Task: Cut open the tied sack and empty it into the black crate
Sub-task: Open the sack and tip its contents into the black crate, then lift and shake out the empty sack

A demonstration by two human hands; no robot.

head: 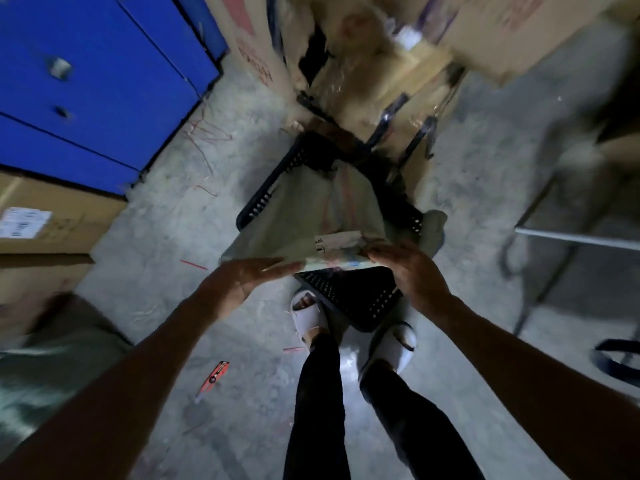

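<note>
Nearest the camera stand two legs in dark trousers and two feet in pale slippers (309,318). One red box cutter (213,378) lies on the concrete floor (166,237), well behind and left of the left fingers, held by nobody. Two bare hands are raised side by side above the near rim of the one black crate (349,299). The left hand (242,284) has its fingers straight and close together, pressing flat against the near left corner of the single sack (304,209). The right hand (412,271) curls its fingers over the sack's near right edge; blur hides how tightly. Just beyond the fingertips of both hands the pale sack slopes away into the crate. Farther off, left of the fingers, stand blue cabinet doors (86,91); ahead rise blurred cardboard boxes (502,29), too smeared to count.
</note>
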